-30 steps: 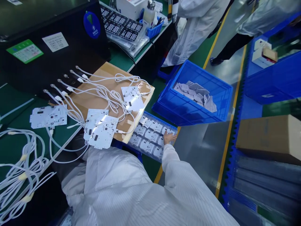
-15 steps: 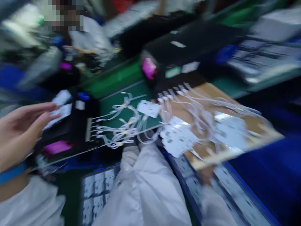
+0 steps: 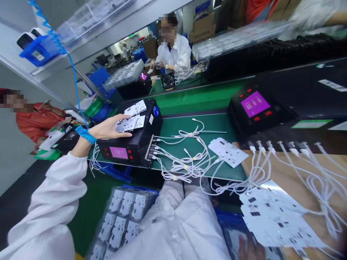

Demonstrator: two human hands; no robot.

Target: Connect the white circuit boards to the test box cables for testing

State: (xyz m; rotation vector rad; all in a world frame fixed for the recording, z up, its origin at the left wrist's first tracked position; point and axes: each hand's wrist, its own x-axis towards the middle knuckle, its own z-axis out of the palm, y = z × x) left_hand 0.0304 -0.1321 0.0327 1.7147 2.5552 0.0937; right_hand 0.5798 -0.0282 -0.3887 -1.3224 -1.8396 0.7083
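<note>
Left hand (image 3: pixel 112 127) grips white circuit boards (image 3: pixel 127 124) at the black box (image 3: pixel 143 139); right hand (image 3: pixel 251 248), blurred, seemingly over a tray (image 3: pixel 233 236), grip indeterminable.

Left hand (image 3: pixel 110 128) around circuit boards (image 3: pixel 130 124) (white ones)

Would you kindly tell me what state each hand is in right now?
Left hand: thumb and fingers around white boards; grip unclear.
Right hand: blurred, at the tray; cannot tell.
</note>
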